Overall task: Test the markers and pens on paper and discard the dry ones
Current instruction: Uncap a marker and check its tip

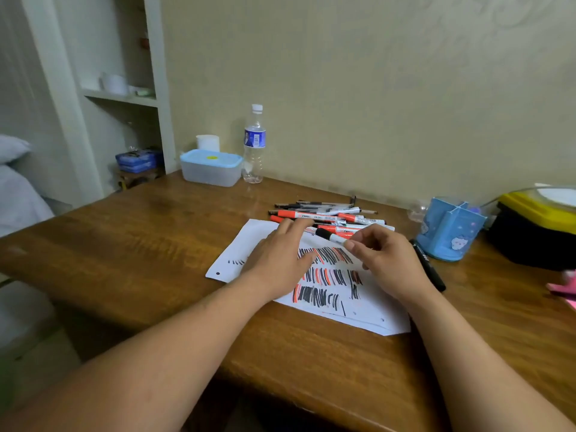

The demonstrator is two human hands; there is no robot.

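Brown wooden desk [140, 244] across the view, set against a pale wall. Near its front edge, white paper [367, 316] covered in rows of black and red-orange test strokes. At far right, black box with a yellow top [536, 238]; just beside it, blue divided pen holder [448, 232]. At the back, clear container with a blue lid [212, 168], plastic water bottle [255, 145] just beside it. Left hand [277, 263] flat on the paper, fingers straight, tips reaching the heap of red-capped markers and thin pens [324, 215] along the paper's far edge. Right hand [386, 260] above the strokes, thumb and fingers pinching the white barrel of a black-capped marker [332, 236], cap end pointing left. Loose black marker [430, 269] lying on the desk just right of that hand.
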